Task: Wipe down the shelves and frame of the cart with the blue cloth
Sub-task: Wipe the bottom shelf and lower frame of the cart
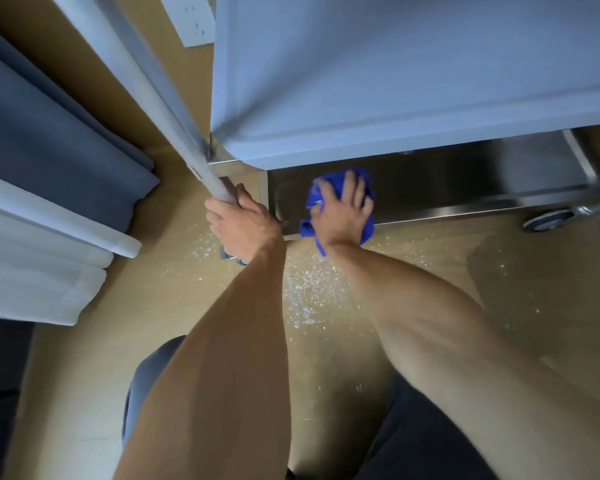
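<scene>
Your left hand [239,223] has its grip closed around the cart's upright post [219,187]. Your right hand [343,209], fingers spread flat, presses the blue cloth [314,199] onto the lower shelf [465,181] near its corner.

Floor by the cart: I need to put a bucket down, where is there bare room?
Free: the floor right of the right hand, in front of the wheel. Crowded: the corner where the left hand grips the cart post, with curtains close by and white specks scattered between the arms.
</scene>
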